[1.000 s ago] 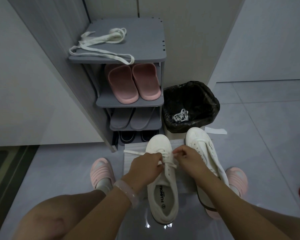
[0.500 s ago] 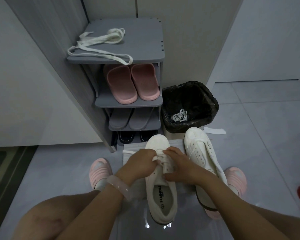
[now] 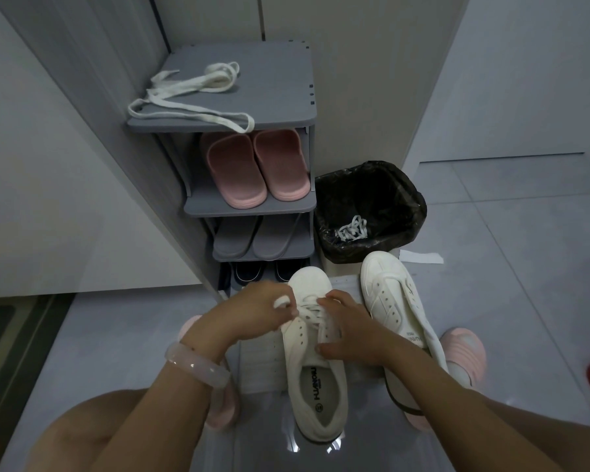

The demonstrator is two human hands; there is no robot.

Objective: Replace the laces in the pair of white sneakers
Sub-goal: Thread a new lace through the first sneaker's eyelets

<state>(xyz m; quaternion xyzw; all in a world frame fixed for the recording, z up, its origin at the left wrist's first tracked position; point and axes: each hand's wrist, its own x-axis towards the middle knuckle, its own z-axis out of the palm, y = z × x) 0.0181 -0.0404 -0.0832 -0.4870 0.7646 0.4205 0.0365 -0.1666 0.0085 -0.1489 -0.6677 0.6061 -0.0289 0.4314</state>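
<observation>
Two white sneakers stand side by side on the floor in front of me. The left sneaker (image 3: 315, 379) has a white lace (image 3: 309, 310) crossed through its front eyelets. My left hand (image 3: 256, 311) pinches a lace end at the shoe's left side. My right hand (image 3: 349, 333) lies over the shoe's right side, fingers on the lace and thumb against the upper. The right sneaker (image 3: 394, 301) has no lace and nothing touches it. A loose white lace (image 3: 191, 97) lies on top of the grey shoe rack (image 3: 280, 83).
The rack holds pink slippers (image 3: 252, 166), grey slippers and dark shoes below. A bin with a black bag (image 3: 372, 206) stands right of it, with an old lace (image 3: 353, 228) inside. A paper strip (image 3: 421, 257) lies on the floor. My feet in pink slippers flank the sneakers.
My right hand has moved from holding a lace end above the shoe down onto its right side. My left hand has kept hold of its lace end.
</observation>
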